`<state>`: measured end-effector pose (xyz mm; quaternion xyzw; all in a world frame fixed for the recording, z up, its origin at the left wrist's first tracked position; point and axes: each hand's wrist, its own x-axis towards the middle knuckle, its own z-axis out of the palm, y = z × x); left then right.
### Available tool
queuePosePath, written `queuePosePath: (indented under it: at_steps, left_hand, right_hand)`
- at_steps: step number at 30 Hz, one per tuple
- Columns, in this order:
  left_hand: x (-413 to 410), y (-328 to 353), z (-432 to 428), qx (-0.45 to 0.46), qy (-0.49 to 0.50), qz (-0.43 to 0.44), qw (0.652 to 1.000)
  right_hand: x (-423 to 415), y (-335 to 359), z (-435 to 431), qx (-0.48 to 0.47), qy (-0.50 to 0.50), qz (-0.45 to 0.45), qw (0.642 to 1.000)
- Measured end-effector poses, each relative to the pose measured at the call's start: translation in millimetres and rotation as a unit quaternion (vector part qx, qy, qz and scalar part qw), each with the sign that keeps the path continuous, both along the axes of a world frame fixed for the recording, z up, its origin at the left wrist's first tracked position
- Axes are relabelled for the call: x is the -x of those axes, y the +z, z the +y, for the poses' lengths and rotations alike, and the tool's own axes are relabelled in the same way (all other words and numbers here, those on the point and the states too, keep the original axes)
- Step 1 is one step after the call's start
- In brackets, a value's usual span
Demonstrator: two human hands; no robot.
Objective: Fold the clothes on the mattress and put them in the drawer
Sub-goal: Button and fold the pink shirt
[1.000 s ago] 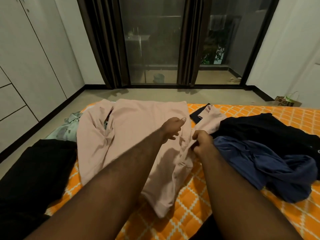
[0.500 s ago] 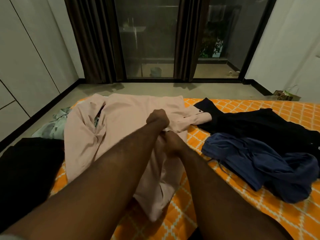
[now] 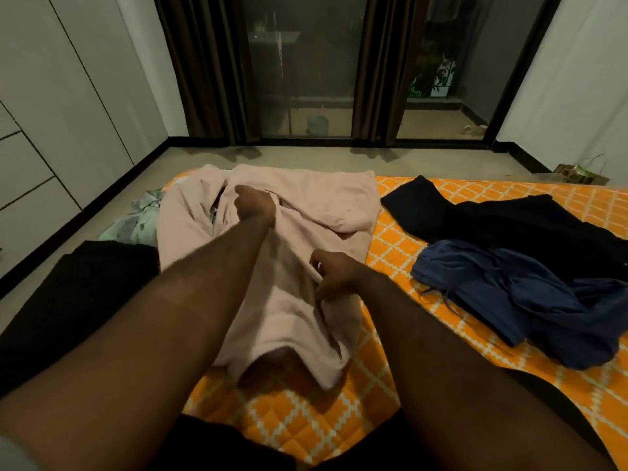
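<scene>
While the orange mattress (image 3: 390, 385) carries everything, we see the pink shirt (image 3: 306, 205) spread left of centre. Our left hand (image 3: 255, 207) is clenched on its far cloth and our right hand (image 3: 334, 273) pinches a nearer fold. Black clothes (image 3: 509, 226) and a blue garment (image 3: 509, 294) lie to the right, and a dark heap (image 3: 85, 283) lies to the left.

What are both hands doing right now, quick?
Left hand: fingers curled, gripping a fold of the pink shirt.
Right hand: fingers curled, pinching the pink shirt lower down.
</scene>
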<state>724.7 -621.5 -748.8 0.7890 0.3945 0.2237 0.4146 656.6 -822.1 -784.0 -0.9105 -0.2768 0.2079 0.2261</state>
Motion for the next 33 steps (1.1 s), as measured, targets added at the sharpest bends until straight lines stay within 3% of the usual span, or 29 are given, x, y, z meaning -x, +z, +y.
queuePosePath:
  at_steps: [5,10,13,16,20,23,25,27,29,33]
  left_hand:
    - [17.4,5.6,40.9,0.054,0.071,-0.024,0.996]
    - [46.3,-0.1,73.5,0.044,0.102,-0.052,0.992]
    - [60.9,-7.5,90.5,0.034,0.108,-0.050,0.992]
    - [77.9,-13.1,95.1,-0.026,0.066,-0.008,0.997]
    - [102.2,-30.0,81.1,-0.210,-0.042,0.063,0.975]
    - [118.4,-44.6,63.0,-0.346,-0.244,0.046,0.905]
    - [131.2,-52.4,48.2,-0.415,-0.432,0.053,0.799]
    - [146.1,-53.7,30.0,-0.447,-0.554,0.075,0.699]
    - [156.2,-53.0,14.6,-0.474,-0.594,0.080,0.645]
    - [168.8,-55.4,3.3,-0.517,-0.624,0.074,0.582]
  right_hand:
    - [10.4,10.4,7.7,-0.013,0.031,-0.041,0.999]
    - [21.5,9.2,21.3,-0.093,0.031,-0.030,0.995]
    - [27.7,14.7,30.7,-0.090,0.051,-0.012,0.995]
    - [34.2,14.2,35.6,-0.074,0.057,0.048,0.995]
    - [37.9,11.7,31.3,0.002,0.068,0.065,0.996]
    - [37.8,19.9,24.7,0.056,0.074,0.061,0.994]
    - [37.8,24.9,18.3,0.083,0.059,0.106,0.989]
    - [40.6,27.9,12.5,0.124,0.052,0.150,0.979]
    - [46.2,28.8,10.6,0.171,0.050,0.162,0.971]
    - [62.4,22.6,15.1,0.266,0.053,0.121,0.955]
